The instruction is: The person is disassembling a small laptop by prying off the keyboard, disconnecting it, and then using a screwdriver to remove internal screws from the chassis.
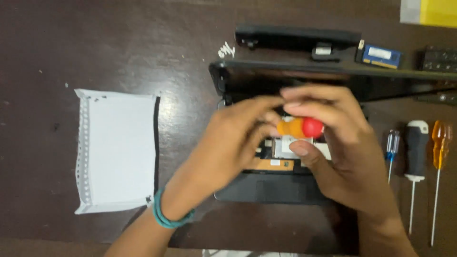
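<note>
An opened black laptop point(281, 190) lies on the dark table, its inner boards partly showing under my hands. My right hand point(342, 152) is closed around a small screwdriver with an orange and red handle point(301, 127), held over the laptop's middle. My left hand point(233, 140) reaches in from the lower left, and its fingertips touch the orange end of the handle. A teal band circles my left wrist. The screwdriver's tip is hidden by my hands.
A white perforated sheet of paper point(119, 150) lies at the left. Three screwdrivers lie at the right: blue point(392, 147), black and white point(416, 157), amber point(440, 147). A long black battery point(297, 38) and a blue memory module point(379, 55) sit behind the laptop.
</note>
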